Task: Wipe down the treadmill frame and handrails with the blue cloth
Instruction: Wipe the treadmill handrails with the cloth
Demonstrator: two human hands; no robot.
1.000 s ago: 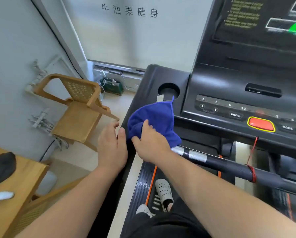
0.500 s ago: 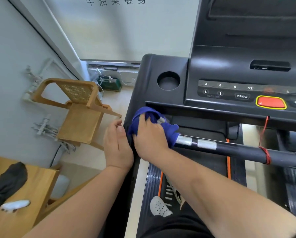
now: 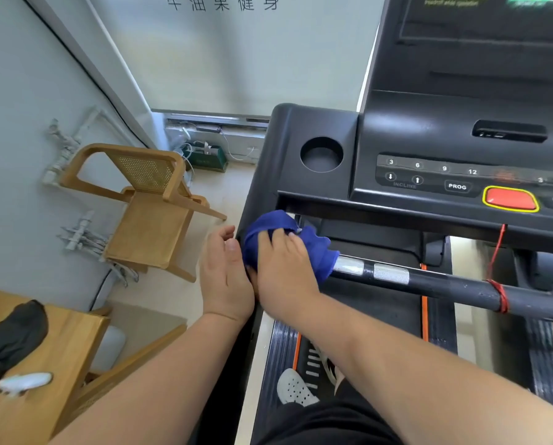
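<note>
R hand has the blue cloth bunched round the L end of the front handrail. Its fingers are curled over the fabric & clamped on it. The cloth sits right where the bar meets the treadmill frame, just below the console. Silver grip sensors show on the bar just beside the cloth. L hand lies against the frame's outer edge w/ fingers straight & together, gripping nothing — its side touches the R hand. A red safety cord hangs below the red stop button & loops round the bar, well apart from the cloth. A wooden chair stands by the wall, and a white perforated shoe is on the deck.
</note>
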